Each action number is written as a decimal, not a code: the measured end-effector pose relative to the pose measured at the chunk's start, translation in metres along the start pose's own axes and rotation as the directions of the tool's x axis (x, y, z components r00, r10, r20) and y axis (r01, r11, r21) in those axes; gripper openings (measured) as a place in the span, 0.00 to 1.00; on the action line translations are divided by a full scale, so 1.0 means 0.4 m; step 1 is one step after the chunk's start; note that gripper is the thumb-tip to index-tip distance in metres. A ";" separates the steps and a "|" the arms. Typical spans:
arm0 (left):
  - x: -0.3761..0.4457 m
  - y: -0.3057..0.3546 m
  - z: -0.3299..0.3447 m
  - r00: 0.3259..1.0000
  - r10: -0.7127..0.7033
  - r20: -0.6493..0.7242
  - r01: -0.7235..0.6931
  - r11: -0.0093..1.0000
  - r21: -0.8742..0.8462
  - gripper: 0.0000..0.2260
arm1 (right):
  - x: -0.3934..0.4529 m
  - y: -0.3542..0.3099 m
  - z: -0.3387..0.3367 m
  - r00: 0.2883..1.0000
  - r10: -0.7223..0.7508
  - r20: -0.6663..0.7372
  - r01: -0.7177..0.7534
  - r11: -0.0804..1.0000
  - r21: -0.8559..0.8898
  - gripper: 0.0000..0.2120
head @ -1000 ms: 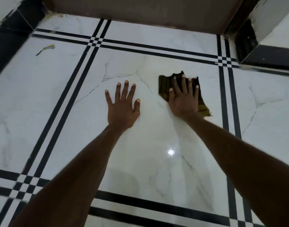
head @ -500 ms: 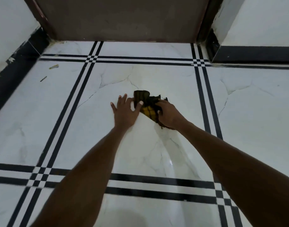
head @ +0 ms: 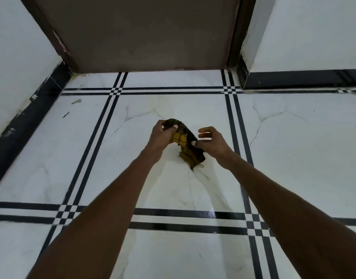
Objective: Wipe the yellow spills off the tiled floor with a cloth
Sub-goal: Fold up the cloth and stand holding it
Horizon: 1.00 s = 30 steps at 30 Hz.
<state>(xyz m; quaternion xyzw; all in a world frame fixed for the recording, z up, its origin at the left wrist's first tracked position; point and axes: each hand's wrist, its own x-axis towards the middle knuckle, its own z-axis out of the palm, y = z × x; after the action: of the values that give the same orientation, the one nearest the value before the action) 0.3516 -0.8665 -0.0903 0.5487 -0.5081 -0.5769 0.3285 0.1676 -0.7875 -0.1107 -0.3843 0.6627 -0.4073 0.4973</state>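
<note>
The cloth, dark checked with yellow staining along its middle, hangs between my two hands above the white tiled floor; whether its lowest frayed corner touches the tile I cannot tell. From the head view, my left hand is curled closed around the upper end of it, thumb pressed against the fabric and fingers wrapped behind. My right hand pinches the other side between thumb and the lower fingers, while its upper fingers are bent loosely and stand free of the fabric. Both forearms reach forward from the bottom of the frame and meet over the centre tile, which has thin grey veins and is bordered by double black lines. Far to the left, near the black skirting, a small yellowish spill lies on the neighbouring tile, with a short dark streak just below it. A brown door stands closed ahead.
</note>
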 end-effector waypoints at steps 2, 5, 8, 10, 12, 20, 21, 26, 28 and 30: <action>-0.022 0.044 -0.024 0.997 0.025 0.068 -0.025 1.000 0.004 0.15 | -0.013 -0.023 -0.012 0.996 0.023 0.085 -0.031 0.996 0.087 0.34; -0.055 0.108 -0.056 0.980 0.062 0.189 -0.074 0.996 0.057 0.14 | -0.029 -0.060 -0.019 0.985 -0.031 0.169 0.005 0.989 0.150 0.39; -0.091 0.174 -0.081 0.942 0.096 0.321 -0.149 0.978 0.147 0.13 | -0.032 -0.106 -0.011 0.961 -0.146 0.234 0.122 0.986 0.113 0.38; -0.109 0.221 -0.099 0.911 0.107 0.399 -0.201 0.958 0.203 0.14 | -0.034 -0.151 -0.010 0.930 -0.194 0.312 0.176 0.981 0.085 0.35; -0.118 0.267 -0.127 0.895 0.115 0.431 -0.241 0.938 0.251 0.14 | -0.038 -0.200 -0.010 0.900 -0.191 0.390 0.184 0.981 0.057 0.28; -0.150 0.372 -0.220 0.955 0.178 0.239 -0.245 0.924 0.292 0.09 | -0.105 -0.303 -0.007 0.925 -0.134 0.355 0.103 0.989 0.104 0.28; -0.164 0.386 -0.229 0.963 0.180 0.202 -0.232 0.932 0.277 0.09 | -0.125 -0.317 -0.004 0.931 -0.119 0.345 0.084 0.990 0.114 0.29; -0.257 0.519 -0.270 0.981 0.168 0.096 -0.188 0.946 0.264 0.11 | -0.252 -0.451 -0.003 0.926 -0.063 0.373 -0.004 0.984 0.176 0.27; -0.302 0.622 -0.291 0.985 0.164 0.050 -0.171 0.954 0.245 0.12 | -0.318 -0.554 -0.020 0.935 -0.020 0.354 -0.064 0.973 0.224 0.24; -0.355 0.721 -0.314 0.987 0.156 0.023 -0.157 0.960 0.231 0.13 | -0.389 -0.658 -0.035 0.943 -0.011 0.333 -0.073 0.968 0.239 0.20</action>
<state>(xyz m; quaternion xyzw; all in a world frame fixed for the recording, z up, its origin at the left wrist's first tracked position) 0.4475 -0.8390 0.2401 0.5401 -0.6147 -0.4869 0.3054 0.2142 -0.7411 0.1881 -0.3716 0.5195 -0.4082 0.6522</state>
